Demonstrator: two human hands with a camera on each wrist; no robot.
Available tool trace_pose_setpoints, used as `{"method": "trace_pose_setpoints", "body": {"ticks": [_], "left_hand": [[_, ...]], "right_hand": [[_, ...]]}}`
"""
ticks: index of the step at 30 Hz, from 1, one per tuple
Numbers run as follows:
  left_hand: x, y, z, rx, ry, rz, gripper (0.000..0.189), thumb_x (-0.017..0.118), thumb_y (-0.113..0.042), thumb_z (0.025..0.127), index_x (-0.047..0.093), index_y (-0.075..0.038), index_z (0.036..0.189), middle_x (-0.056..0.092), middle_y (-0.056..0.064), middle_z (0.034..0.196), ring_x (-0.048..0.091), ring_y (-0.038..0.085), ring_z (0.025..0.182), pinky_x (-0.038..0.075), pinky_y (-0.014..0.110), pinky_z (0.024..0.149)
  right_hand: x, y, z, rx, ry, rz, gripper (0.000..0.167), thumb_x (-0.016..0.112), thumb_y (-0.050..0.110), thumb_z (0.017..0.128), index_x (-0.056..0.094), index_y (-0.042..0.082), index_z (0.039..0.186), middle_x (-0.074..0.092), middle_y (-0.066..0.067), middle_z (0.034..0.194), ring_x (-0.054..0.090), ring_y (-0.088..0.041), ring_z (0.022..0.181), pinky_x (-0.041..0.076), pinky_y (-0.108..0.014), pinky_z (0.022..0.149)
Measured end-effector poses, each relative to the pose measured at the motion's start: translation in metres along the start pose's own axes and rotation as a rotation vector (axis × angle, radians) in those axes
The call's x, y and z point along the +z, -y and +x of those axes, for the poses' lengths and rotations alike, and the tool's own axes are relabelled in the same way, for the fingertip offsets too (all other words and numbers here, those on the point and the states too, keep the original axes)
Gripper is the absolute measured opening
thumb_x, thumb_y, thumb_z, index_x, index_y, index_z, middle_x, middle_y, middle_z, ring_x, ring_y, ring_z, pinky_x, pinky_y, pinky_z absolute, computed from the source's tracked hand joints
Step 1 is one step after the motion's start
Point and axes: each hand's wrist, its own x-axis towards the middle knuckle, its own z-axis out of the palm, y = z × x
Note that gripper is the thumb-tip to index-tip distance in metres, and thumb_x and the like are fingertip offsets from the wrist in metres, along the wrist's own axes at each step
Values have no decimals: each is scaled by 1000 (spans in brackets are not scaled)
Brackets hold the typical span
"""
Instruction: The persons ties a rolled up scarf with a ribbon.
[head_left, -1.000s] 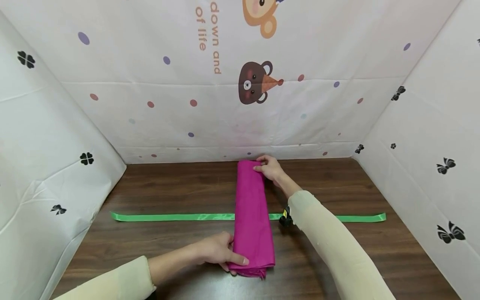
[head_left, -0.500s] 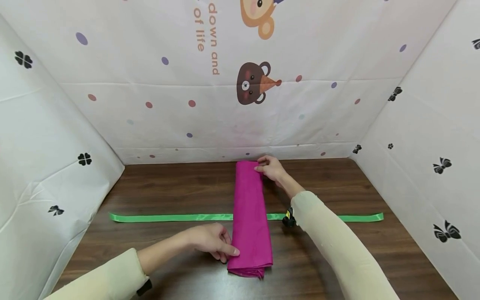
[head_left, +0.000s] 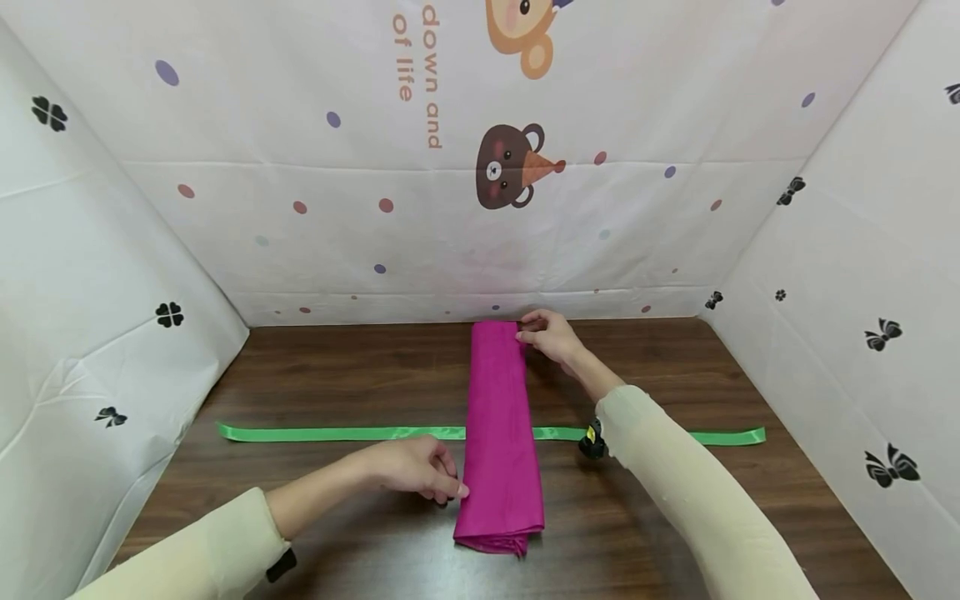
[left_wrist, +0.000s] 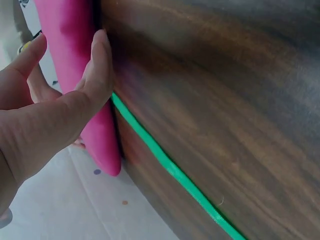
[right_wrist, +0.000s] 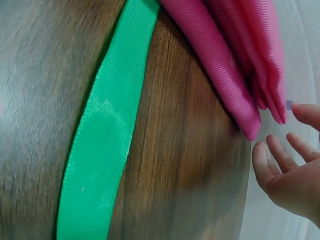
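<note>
A folded magenta cloth point(head_left: 501, 442) lies lengthwise on the wooden table, across a long green ribbon point(head_left: 315, 434). The ribbon passes beneath it and shows on both sides. My left hand point(head_left: 416, 465) is at the cloth's near left edge, its thumb tip at the edge and its fingers loosely bent. In the left wrist view, that hand point(left_wrist: 60, 105) has thumb and fingers spread beside the cloth point(left_wrist: 102, 140). Near the far right corner is my right hand point(head_left: 553, 337). The right wrist view shows its fingers point(right_wrist: 280, 155) apart from the cloth's layered end point(right_wrist: 245, 115).
White printed fabric walls point(head_left: 360, 233) stand at the back, left and right of the wooden table point(head_left: 337, 375). The far end of the cloth lies close to the back wall. A black wrist strap point(head_left: 592, 440) sits at the right sleeve, above the ribbon.
My left hand has let go of the cloth's near end and moved up and left along its edge. The right hand has drawn slightly to the right. The cloth lies nearly as before.
</note>
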Motion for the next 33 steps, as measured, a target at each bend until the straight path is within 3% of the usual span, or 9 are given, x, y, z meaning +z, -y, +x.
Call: {"method": "trace_pose_setpoints", "body": {"ticks": [20, 33], "left_hand": [[-13, -4, -1, 4, -52, 1, 36, 83, -21, 93, 62, 3, 111, 75, 13, 90, 71, 25, 88, 59, 45, 87], [-27, -2, 0, 37, -104, 48, 40, 82, -21, 94, 62, 6, 116, 78, 13, 92, 71, 26, 89, 58, 43, 86]], "right_hand": [[-7, 2, -6, -13, 29, 17, 46, 69, 9, 102, 54, -6, 143, 62, -26, 138, 64, -34, 120, 47, -58, 110], [-9, 3, -10, -26, 38, -10, 45, 69, 9, 102, 55, -6, 142, 63, -24, 134, 63, -31, 117, 49, -54, 107]]}}
